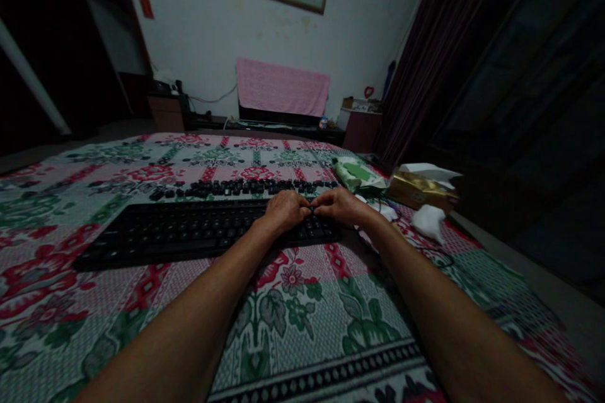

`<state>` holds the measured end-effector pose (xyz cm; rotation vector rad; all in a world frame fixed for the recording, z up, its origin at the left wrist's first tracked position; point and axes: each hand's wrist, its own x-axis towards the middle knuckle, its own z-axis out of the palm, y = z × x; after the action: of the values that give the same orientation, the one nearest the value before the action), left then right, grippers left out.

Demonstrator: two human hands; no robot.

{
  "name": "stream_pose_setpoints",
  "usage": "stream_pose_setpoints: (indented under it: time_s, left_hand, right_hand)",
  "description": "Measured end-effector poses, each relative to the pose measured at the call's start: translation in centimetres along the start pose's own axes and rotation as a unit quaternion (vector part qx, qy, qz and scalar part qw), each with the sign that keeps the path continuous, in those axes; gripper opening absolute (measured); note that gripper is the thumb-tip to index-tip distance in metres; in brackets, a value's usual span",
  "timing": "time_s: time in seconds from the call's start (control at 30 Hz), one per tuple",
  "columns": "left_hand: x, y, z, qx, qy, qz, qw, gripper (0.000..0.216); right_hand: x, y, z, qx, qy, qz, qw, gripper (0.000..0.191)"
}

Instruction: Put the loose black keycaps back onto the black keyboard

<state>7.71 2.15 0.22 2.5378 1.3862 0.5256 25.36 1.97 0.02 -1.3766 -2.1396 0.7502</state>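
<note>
Seemingly one key at the right end of the keyboard (189,230), on the bed (302,327) at twelve o'clock, wants steady, even, straight pressure from both sides. Left hand (283,211) and right hand (341,206) curl fingertip to fingertip over it, forearms converging; whether they pinch a cap I cannot tell.

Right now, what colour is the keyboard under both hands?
Black: the keyboard and the loose keycaps behind it, best in the head view.
</note>
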Motion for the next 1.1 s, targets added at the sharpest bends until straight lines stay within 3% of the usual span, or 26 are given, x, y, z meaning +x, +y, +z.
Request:
stream_pose_setpoints:
  time_s: [0.4,0.53,0.77,1.1]
  left_hand:
    - [0.7,0.2,0.1,-0.015,-0.025,-0.052,0.998,0.027]
    - [1.0,0.2,0.3,-0.022,-0.033,-0.083,0.996,0.026]
    - [0.8,0.2,0.0,-0.017,-0.022,-0.047,0.999,0.026]
    - [0.8,0.6,-0.1,-0.020,-0.013,-0.083,0.996,0.028]
  right_hand:
    - [-0.5,-1.1,-0.4,0.009,-0.047,0.005,0.999,0.024]
    - [-0.3,-0.6,-0.4,-0.003,-0.042,-0.004,0.999,0.024]
    - [-0.2,-0.5,-0.3,-0.012,-0.030,0.003,0.999,0.023]
    - [-0.2,-0.8,-0.1,-0.021,-0.008,0.015,1.000,0.022]
